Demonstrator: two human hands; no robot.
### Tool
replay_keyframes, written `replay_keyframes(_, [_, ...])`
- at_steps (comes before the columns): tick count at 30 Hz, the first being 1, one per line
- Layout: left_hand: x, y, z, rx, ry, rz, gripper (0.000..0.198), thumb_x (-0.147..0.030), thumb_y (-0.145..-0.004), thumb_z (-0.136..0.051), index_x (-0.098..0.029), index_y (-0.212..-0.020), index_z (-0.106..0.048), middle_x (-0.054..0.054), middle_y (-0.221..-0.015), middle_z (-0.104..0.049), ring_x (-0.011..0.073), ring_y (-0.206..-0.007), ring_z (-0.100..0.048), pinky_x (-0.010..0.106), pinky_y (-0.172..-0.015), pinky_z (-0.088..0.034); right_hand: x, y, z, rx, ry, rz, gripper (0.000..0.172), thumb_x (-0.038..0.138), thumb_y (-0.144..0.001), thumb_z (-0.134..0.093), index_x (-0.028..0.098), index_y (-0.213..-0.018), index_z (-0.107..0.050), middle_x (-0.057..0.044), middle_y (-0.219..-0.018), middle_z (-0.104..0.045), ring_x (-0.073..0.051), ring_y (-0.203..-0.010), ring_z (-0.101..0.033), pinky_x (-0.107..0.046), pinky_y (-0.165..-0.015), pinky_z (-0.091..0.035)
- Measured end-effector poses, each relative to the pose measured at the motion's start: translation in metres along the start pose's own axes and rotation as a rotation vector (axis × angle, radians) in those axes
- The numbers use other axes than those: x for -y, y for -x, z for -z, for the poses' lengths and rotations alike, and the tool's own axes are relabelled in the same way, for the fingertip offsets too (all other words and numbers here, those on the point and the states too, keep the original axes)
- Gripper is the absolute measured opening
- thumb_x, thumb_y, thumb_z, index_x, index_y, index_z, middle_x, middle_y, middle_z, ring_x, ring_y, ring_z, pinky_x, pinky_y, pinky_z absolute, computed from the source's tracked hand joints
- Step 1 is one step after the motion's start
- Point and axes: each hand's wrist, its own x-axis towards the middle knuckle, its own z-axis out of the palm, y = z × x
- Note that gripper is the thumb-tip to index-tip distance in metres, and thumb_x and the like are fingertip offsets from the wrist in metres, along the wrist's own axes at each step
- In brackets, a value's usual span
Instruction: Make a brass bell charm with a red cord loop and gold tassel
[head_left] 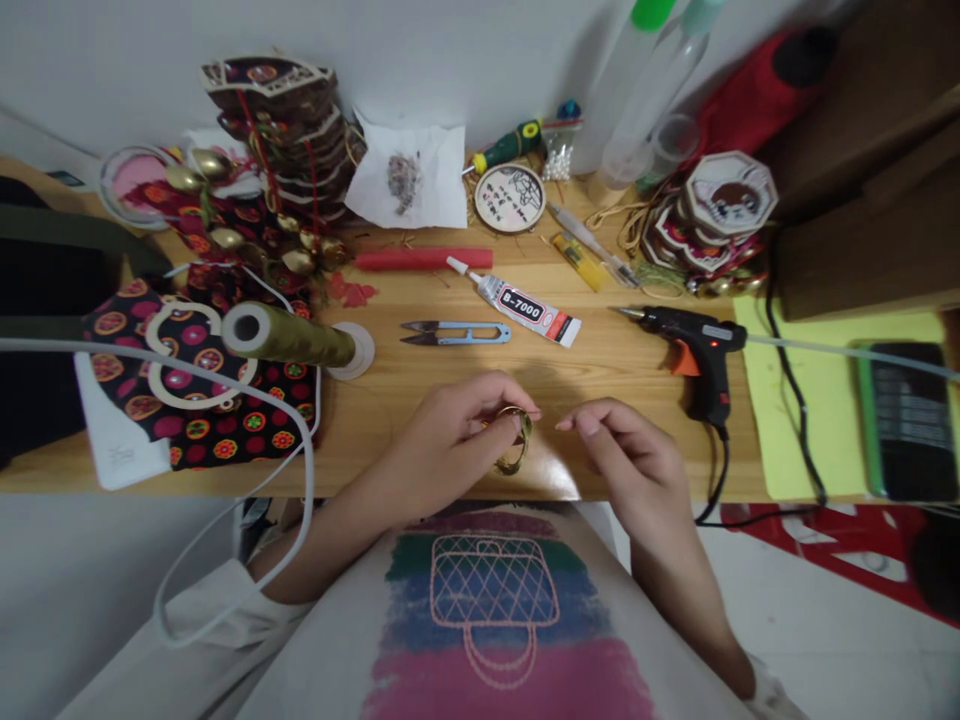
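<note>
My left hand (469, 430) is closed on a small gold ring-shaped piece (514, 455), held between thumb and fingers just above the table's front edge. To its right, my right hand (626, 445) has thumb and index finger pinched together; whatever may be between them is too small to make out. A short gap separates the two hands. Beyond them on the wooden table (420, 375) lie blue-handled thread snips (456, 333) and a B-7000 glue tube (521, 308). A black glue gun (694, 350) with an orange trigger rests to the right of my right hand.
A green ribbon roll (300, 340), patterned fabric (277, 400) and a white cable (307, 470) are at left. Behind stand stacked ornaments (300, 130) and a red stick (424, 259). A phone (911, 420) lies on yellow paper (810, 400) at right, beside a cardboard box (870, 220).
</note>
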Motion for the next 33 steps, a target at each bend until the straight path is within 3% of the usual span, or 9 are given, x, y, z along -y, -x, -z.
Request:
replay_keyframes(3, [0.001,0.000,0.000,0.012,0.012,0.008,0.013,-0.021,-0.085,-0.049,-0.017,-0.089,-0.060,0.000,-0.073,-0.065,0.0112,-0.069,-0.060,0.021,-0.060,-0.044,0.003,-0.002,-0.003,0.051,-0.012,-0.009,0.022,0.035,-0.087,-0.056,0.020,-0.073,-0.063,0.003,-0.061,-0.055,-0.009,-0.050,-0.039,-0.023,-0.048,-0.032])
replay_keyframes(14, [0.001,0.000,0.001,0.029,0.032,0.007,0.015,-0.019,-0.084,-0.047,-0.017,-0.091,-0.060,0.000,-0.075,-0.066,0.0102,-0.068,-0.059,0.021,-0.061,-0.044,0.002,0.006,-0.007,0.024,-0.007,0.007,0.018,0.035,-0.088,-0.057,0.021,-0.077,-0.061,0.002,-0.064,-0.055,-0.010,-0.053,-0.041,-0.022,-0.049,-0.034])
replay_keyframes(17, [0.002,0.000,0.001,0.018,0.019,-0.001,0.015,-0.019,-0.084,-0.047,-0.017,-0.090,-0.061,0.000,-0.076,-0.065,0.0102,-0.068,-0.058,0.021,-0.061,-0.043,0.003,0.006,-0.005,0.056,0.039,0.141,0.013,0.029,-0.088,-0.057,0.022,-0.079,-0.062,0.000,-0.070,-0.059,-0.011,-0.060,-0.049,-0.023,-0.054,-0.040])
replay_keyframes(20, [0.002,-0.001,0.001,0.009,-0.009,-0.012,0.016,-0.019,-0.084,-0.047,-0.017,-0.090,-0.061,-0.001,-0.075,-0.063,0.0096,-0.067,-0.056,0.020,-0.060,-0.042,0.006,0.004,-0.004,0.130,0.107,0.351,0.009,0.019,-0.086,-0.058,0.023,-0.083,-0.066,-0.004,-0.089,-0.063,-0.017,-0.085,-0.060,-0.030,-0.074,-0.049])
replay_keyframes(23, [0.002,0.000,0.001,0.013,-0.043,-0.026,0.013,-0.018,-0.084,-0.047,-0.017,-0.086,-0.060,-0.003,-0.070,-0.058,0.0087,-0.064,-0.052,0.020,-0.058,-0.038,0.010,0.001,-0.006,0.108,0.138,0.439,0.018,0.012,-0.083,-0.060,0.025,-0.091,-0.070,-0.005,-0.106,-0.064,-0.018,-0.100,-0.061,-0.035,-0.087,-0.049])
replay_keyframes(26, [0.002,0.001,0.000,0.031,-0.073,-0.031,0.012,-0.018,-0.085,-0.047,-0.017,-0.080,-0.057,-0.004,-0.068,-0.056,0.0090,-0.064,-0.050,0.021,-0.059,-0.037,0.014,0.000,-0.010,0.057,0.159,0.439,0.024,0.010,-0.083,-0.062,0.028,-0.095,-0.072,-0.002,-0.102,-0.069,-0.017,-0.095,-0.065,-0.033,-0.085,-0.052])
replay_keyframes(33, [0.002,0.001,0.001,0.063,-0.042,-0.035,0.014,-0.021,-0.086,-0.047,-0.017,-0.082,-0.059,-0.001,-0.073,-0.060,0.0111,-0.071,-0.054,0.023,-0.065,-0.040,0.010,-0.002,-0.013,-0.034,0.020,0.320,0.018,0.014,-0.084,-0.063,0.028,-0.088,-0.073,-0.001,-0.092,-0.072,-0.016,-0.086,-0.066,-0.033,-0.080,-0.054])
